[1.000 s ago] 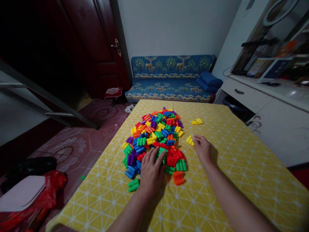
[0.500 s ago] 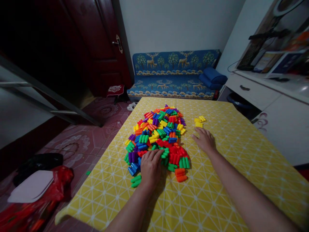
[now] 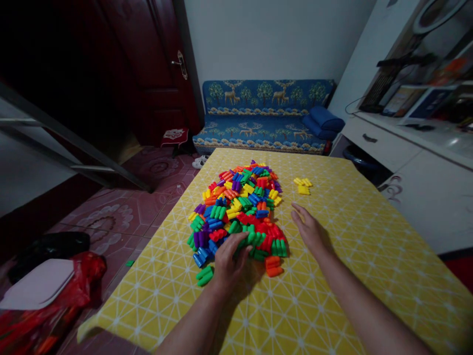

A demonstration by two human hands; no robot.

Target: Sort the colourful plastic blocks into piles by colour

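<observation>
A heap of coloured plastic building blocks [image 3: 231,212], each made of joined tubes, lies on the yellow patterned tablecloth [image 3: 318,296]. At its near edge, my left hand [image 3: 229,261] has thumb and fingers closed around a green block [image 3: 254,236], partly hidden by the fingers. My right hand [image 3: 312,231] hovers right of the heap with fingers apart and nothing in it. Beyond its fingertips sit several yellow blocks [image 3: 303,185] in a small group. Close to my left hand are a loose green block [image 3: 204,276] and orange blocks [image 3: 273,266].
A blue patterned sofa [image 3: 264,128] stands behind the table, and a white cabinet [image 3: 414,197] on the right. On the floor at left are a red plastic bag [image 3: 88,276], a pale lid [image 3: 39,286] and a stray green block [image 3: 129,263].
My left hand has closed on the green block at the heap's near edge. My right hand has drawn back slightly from the yellow blocks, which now lie fully in view.
</observation>
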